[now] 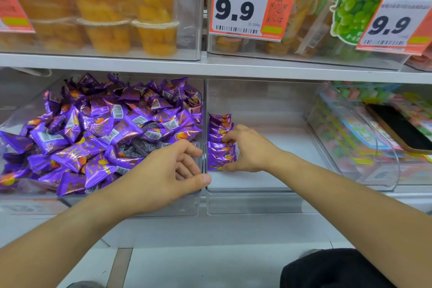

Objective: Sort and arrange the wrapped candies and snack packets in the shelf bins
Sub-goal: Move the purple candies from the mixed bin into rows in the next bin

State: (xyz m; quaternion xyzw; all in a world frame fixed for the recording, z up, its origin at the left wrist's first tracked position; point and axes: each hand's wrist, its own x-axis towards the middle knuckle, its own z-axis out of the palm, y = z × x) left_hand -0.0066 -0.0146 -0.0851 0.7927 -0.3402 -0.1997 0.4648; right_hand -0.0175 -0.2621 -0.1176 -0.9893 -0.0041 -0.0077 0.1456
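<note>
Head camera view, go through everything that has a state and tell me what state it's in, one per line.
left bin: heaped with loose purple packets
middle bin: mostly bare, one neat row of purple packets against its left wall
left hand: fingers curled over the bin divider
right hand: pinching the row
phone: screen dark, lying on the right bin

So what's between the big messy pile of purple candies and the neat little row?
In the head view, only the clear bin walls stand between the candy pile and the neat row.
</note>
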